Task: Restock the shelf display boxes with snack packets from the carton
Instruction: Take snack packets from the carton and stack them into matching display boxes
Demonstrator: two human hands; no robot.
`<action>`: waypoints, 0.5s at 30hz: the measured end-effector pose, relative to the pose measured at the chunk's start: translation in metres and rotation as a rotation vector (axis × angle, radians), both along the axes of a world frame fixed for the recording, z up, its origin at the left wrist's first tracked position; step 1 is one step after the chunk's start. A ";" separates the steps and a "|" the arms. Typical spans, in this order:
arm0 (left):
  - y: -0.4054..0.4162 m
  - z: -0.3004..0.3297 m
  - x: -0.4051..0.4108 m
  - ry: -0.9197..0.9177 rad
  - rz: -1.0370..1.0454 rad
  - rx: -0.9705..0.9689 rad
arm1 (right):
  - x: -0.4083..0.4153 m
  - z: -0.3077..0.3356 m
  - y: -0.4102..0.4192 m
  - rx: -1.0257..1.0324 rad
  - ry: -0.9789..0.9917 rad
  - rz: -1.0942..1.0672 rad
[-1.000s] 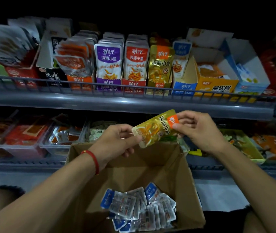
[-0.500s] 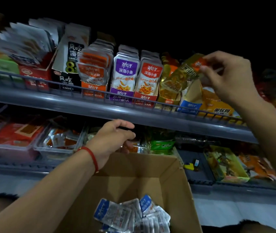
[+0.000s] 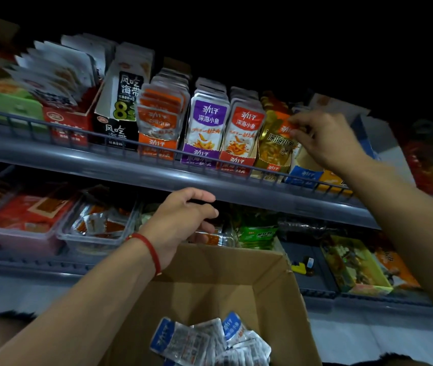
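Grey metal upper shelf (image 3: 131, 165) with a wire front rail carries a row of cardboard display boxes: the orange box (image 3: 157, 145), purple box (image 3: 200, 154) and red box (image 3: 236, 162) look packed full with upright packets, so those read as done. The gold display box (image 3: 272, 165) beside them is the one being filled now; it holds several packets already, how much room is left cannot be told. The blue display box (image 3: 303, 175) just right of it looks low or empty, mostly hidden by the arm. Brown cardboard carton (image 3: 236, 291) sits open below, at the lower shelf's front, with a pile of blue-and-silver foil snack packets (image 3: 210, 342) at its bottom, so plenty of stock is left, likely for the blue box. Right hand (image 3: 326, 138) is up at the gold box, fingers pinching the top edge of a gold foil snack packet (image 3: 278, 143) that is standing in or entering that box. Left hand (image 3: 181, 223) hovers over the carton's far edge, fingers loosely curled, holding nothing visible. Judged partway through.
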State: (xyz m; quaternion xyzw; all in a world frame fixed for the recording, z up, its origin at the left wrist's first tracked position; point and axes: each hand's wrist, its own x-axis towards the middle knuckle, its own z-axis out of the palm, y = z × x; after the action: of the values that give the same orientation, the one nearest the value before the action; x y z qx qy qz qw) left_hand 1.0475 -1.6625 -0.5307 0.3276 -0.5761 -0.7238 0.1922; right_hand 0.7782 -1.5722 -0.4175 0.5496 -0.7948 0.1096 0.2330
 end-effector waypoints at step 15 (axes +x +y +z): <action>0.005 0.001 -0.002 -0.029 -0.001 -0.016 | -0.008 -0.011 -0.009 -0.167 0.130 0.010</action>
State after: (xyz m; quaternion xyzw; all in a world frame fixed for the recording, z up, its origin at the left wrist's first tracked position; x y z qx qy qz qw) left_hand 1.0455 -1.6580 -0.5297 0.3361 -0.5847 -0.7145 0.1860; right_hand 0.7698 -1.5813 -0.4285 0.5381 -0.7634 0.1405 0.3285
